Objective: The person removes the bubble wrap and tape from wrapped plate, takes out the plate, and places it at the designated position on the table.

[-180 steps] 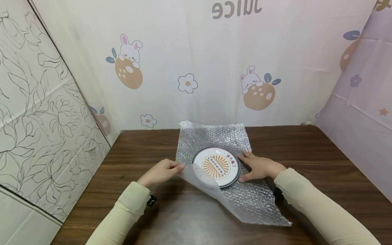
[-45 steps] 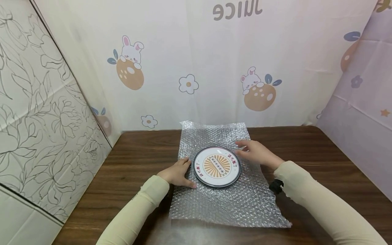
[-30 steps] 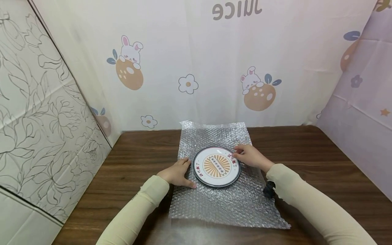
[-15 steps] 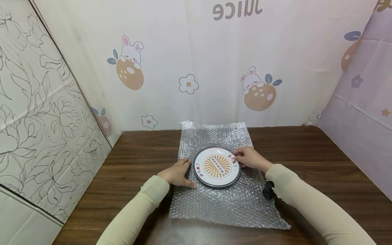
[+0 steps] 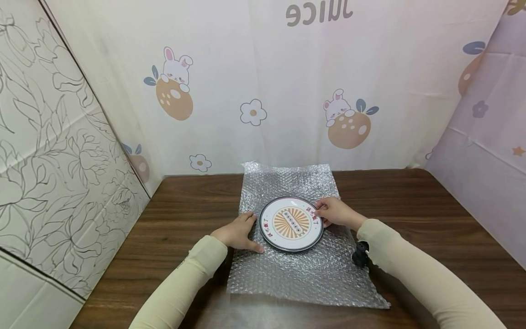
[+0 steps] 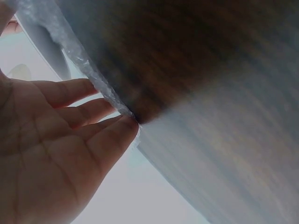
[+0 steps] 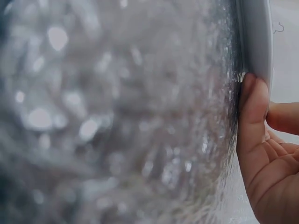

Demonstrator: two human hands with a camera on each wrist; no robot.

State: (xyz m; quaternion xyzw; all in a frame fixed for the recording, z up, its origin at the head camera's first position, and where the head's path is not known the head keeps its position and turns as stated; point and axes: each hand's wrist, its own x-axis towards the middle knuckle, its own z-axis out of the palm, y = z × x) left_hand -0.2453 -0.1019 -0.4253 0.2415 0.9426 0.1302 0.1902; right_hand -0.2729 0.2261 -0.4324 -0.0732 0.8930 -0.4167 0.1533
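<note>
Left hand [image 5: 238,234] lies flat, fingers straight, on the bubble wrap [image 5: 304,269] left of the plate [image 5: 291,224]; right hand [image 5: 338,213] fingers pinch the plate's right rim.

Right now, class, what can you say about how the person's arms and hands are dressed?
Both arms wear long, pale cream sleeves reaching the wrists. The left hand and right hand are bare, without gloves. A small black device sits under the right wrist.
</note>
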